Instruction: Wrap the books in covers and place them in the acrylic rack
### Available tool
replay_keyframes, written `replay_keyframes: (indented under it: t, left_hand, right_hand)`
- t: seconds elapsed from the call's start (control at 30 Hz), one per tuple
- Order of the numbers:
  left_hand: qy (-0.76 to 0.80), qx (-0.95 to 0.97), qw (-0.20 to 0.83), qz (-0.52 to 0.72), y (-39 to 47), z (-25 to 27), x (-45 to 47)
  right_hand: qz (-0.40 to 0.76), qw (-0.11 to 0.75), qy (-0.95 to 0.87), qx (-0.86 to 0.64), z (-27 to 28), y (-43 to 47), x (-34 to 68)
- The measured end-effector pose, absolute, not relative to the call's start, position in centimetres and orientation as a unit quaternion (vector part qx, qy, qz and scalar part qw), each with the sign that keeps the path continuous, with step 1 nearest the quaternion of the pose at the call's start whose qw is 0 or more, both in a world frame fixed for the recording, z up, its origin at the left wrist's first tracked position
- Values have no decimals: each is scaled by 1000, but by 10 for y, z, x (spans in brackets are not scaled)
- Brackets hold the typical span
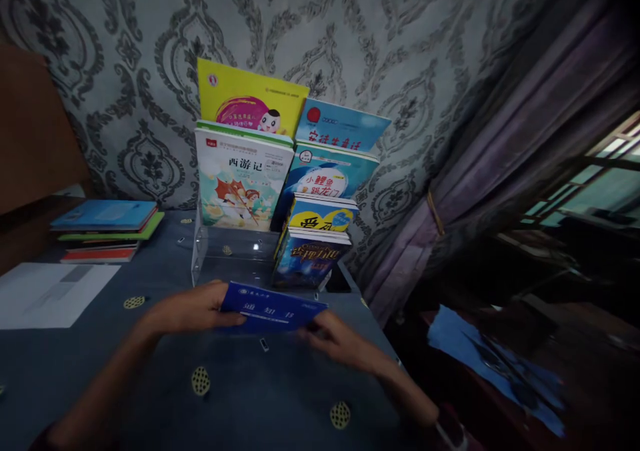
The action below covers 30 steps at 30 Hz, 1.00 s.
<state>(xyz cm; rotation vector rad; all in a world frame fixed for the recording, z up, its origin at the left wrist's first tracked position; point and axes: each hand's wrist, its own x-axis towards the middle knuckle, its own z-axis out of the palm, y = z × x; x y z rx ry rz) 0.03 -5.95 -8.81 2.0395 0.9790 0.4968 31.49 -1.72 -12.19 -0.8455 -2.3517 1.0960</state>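
- Head view: L hand (197,309) pinches L end of blue bklt (273,309), thumb in front.
- R hand (336,339) at bklt's R end, fingers curled; blurry, can't tell if pinching.
- Bklt held above table (270,397), near front of clear stand (199,256).
- Stand holds upright bks (245,187), 2 cols.
- Far L: bk pile (107,216) w/ white paper (47,297) nearby.

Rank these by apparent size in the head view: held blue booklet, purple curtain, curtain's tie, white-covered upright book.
Largest to smallest:
1. Purple curtain
2. White-covered upright book
3. Held blue booklet
4. Curtain's tie
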Motion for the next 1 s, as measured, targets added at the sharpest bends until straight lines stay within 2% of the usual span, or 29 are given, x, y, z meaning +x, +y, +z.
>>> replay_keyframes:
  t: [0.1, 0.23, 0.33, 0.4, 0.57, 1.0]
  left_hand:
    - [400, 801, 407, 182, -57, -88, -6]
    - [409, 788, 422, 183, -54, -93, -10]
    - [419, 788, 414, 181, -51, -100, -13]
    - [420, 791, 408, 180, -49, -103, -14]
    - [422, 786, 414, 181, -50, -106, -17]
    - [451, 769, 410, 195, -51, -107, -19]
  right_hand:
    - [296, 209, -877, -317, -72, 0, 322]
    - [84, 356, -877, -312, -10, 22, 305]
    - [-73, 378, -870, -308, 8, 44, 289]
    - [-132, 374, -860, -319, 8, 61, 284]
    - [-191, 342, -859, -329, 1, 86, 284]
    - [-226, 313, -863, -326, 3, 104, 288]
